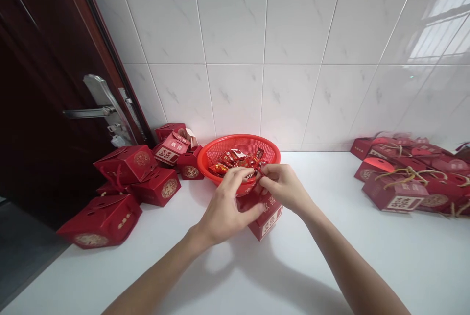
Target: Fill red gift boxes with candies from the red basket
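In the head view, a red gift box with gold and white lettering stands on the white table, in front of a red plastic basket. Wrapped candies in shiny red and gold foil lie inside the basket. My left hand curves around the box's left side, thumb across its front and fingers over its top. With thumb and fingers together, my right hand pinches a small shiny red piece, seemingly a wrapped candy, above the box. My hands partly hide the box's top.
Several red gift boxes are piled at the left, near a dark door with a metal handle. More red boxes, some tied with twine, are grouped at the right. A tiled wall borders the table's back.
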`<control>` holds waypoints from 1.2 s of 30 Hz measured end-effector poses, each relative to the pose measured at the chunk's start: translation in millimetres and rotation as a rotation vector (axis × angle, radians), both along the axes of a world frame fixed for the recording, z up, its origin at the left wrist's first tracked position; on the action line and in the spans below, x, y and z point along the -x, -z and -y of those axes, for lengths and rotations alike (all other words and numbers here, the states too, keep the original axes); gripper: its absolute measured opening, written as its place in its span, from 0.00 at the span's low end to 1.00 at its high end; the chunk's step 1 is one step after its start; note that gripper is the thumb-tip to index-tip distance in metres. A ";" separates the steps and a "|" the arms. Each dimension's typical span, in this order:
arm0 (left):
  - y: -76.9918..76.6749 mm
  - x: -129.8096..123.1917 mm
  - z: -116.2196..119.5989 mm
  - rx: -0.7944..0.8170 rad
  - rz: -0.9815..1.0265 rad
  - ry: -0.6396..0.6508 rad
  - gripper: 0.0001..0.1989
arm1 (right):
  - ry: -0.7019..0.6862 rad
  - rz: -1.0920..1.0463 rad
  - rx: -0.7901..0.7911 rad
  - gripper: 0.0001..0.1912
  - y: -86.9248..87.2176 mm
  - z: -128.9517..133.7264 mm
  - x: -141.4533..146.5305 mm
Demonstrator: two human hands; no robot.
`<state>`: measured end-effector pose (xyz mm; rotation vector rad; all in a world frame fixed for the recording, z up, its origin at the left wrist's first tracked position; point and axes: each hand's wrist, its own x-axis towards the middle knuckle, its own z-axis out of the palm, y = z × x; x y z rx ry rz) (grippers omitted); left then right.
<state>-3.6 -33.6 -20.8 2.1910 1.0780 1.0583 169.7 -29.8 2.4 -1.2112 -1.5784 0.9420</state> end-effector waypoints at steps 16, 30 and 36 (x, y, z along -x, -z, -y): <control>17.6 -6.0 -18.5 0.281 -0.088 0.184 0.23 | 0.135 0.286 -0.056 0.12 2.1 -6.7 -10.2; 38.3 -16.9 -18.9 0.354 -0.127 0.062 0.23 | 0.198 0.691 -0.006 0.11 13.4 -9.3 0.7; 39.8 -22.7 -20.0 0.296 -0.199 -0.003 0.26 | 0.312 0.928 -0.083 0.08 3.7 -1.2 1.9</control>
